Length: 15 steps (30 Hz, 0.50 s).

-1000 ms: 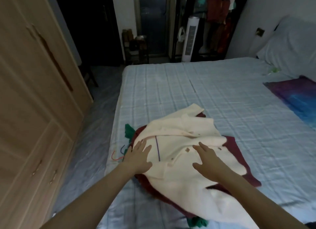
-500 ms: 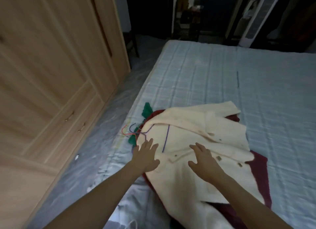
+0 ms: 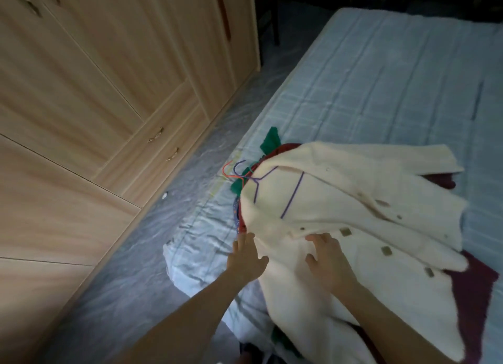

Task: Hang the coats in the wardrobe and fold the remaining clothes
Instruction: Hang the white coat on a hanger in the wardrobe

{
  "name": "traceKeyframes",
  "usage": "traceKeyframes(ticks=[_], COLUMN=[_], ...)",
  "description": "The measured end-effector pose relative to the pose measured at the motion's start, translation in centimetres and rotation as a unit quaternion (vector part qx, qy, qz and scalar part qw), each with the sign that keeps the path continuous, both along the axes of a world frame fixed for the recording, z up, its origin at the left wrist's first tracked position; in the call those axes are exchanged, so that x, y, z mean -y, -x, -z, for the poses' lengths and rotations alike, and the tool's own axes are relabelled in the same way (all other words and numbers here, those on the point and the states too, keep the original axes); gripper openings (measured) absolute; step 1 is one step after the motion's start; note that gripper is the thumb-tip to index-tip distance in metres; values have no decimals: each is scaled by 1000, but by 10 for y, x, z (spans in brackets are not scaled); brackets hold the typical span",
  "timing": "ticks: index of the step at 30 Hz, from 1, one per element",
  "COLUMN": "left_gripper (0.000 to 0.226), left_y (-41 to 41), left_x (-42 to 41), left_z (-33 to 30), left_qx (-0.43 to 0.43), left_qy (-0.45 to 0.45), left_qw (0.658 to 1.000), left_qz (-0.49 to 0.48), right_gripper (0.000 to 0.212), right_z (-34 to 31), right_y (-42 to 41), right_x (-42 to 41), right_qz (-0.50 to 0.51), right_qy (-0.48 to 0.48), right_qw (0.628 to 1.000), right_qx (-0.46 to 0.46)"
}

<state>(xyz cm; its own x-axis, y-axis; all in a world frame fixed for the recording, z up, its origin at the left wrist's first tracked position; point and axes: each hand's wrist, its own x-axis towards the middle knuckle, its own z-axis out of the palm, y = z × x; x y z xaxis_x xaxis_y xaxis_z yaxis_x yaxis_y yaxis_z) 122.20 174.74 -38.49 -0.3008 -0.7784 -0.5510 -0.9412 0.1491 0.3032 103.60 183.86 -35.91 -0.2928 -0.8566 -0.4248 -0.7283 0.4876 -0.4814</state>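
Cream coat (image 3: 353, 214) on blue bed (image 3: 381, 78); wardrobe (image 3: 109, 78) beside, prob. shut.

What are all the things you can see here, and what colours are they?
Cream coat: one, cream, on top of the clothes pile on the bed.
Purple hanger: one, purple wire, inside the cream coat's neck.
Red hanger: one, red wire, hook at the bed's edge.
Maroon garment: one, dark red, under the cream coat.
Green garment: one, green, sticking out beyond the pile.
Bed: one, pale blue checked cover.
Wardrobe: one, light wood, doors closed, left of the bed.
Left hand: fingers straight, at the coat's left edge.
Right hand: fingers spread, flat on the coat.
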Motion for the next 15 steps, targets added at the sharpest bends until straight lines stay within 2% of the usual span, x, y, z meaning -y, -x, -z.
traceKeyframes(ticks=[3,7,11,15], left_gripper=[74,73,75,58], left_y=[1,10,11,7], left_x=[-4,3,20,32], left_z=[14,25,20,9], left_qx=[-84,-157,-169,-195], left_qy=[-33,-71,-108,-143], left_qw=[990,953,931,914], left_qz=[-112,-248,-305,-326], right_gripper=[45,45,42,31], right_z=[12,27,29,20], right_y=[-6,-8,-8,-10], right_x=[4,5,4,10], right_qz=[-29,-82,-103,-80], right_qy=[0,-56,-88,-86], right_qw=[1000,995,991,991], right_qx=[8,1,15,71])
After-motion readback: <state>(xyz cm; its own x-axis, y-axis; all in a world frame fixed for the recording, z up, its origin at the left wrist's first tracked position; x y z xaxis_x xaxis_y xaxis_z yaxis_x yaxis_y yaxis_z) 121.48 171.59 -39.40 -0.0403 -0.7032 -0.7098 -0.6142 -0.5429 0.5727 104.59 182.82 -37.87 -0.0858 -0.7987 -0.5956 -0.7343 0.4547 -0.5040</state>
